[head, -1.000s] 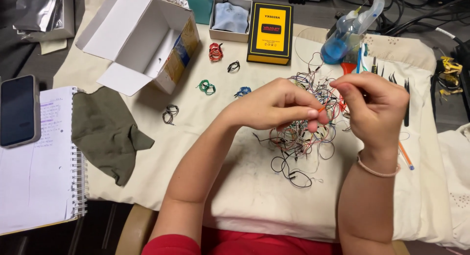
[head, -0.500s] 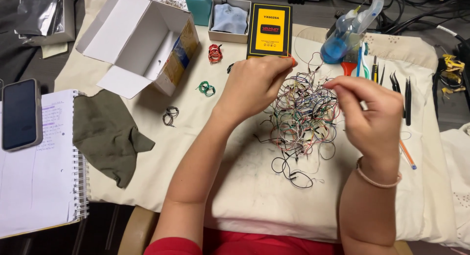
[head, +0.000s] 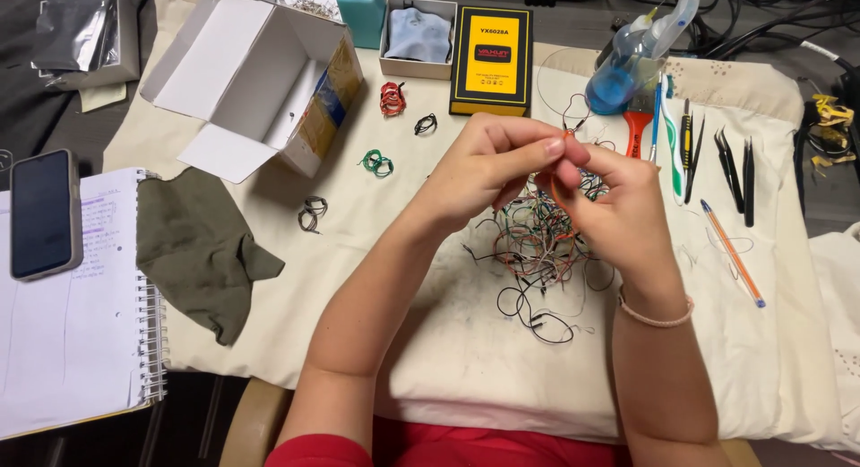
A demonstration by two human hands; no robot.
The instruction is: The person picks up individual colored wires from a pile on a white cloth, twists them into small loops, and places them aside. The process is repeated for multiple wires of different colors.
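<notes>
My left hand [head: 488, 167] and my right hand [head: 618, 203] meet fingertip to fingertip above a tangled pile of thin coloured wires [head: 537, 243] on a cream cloth [head: 448, 341]. Between the fingertips I pinch a thin orange wire [head: 564, 171], and both hands grip it. Small wound coils lie to the left of my hands: a red coil [head: 391, 99], a black coil [head: 425, 124], a green coil [head: 377, 163] and a grey coil [head: 312, 213].
An open white cardboard box [head: 260, 82] and a yellow-and-black box [head: 492, 60] stand at the back. A blue squeeze bottle [head: 627, 64], brush, tweezers [head: 735, 167] and pen [head: 733, 252] lie right. An olive rag [head: 202, 247], spiral notebook [head: 72, 324] and phone [head: 40, 213] lie left.
My left hand reached out to the far left of the pile, then came back to meet my right hand. Both hands now pinch the orange wire together.
</notes>
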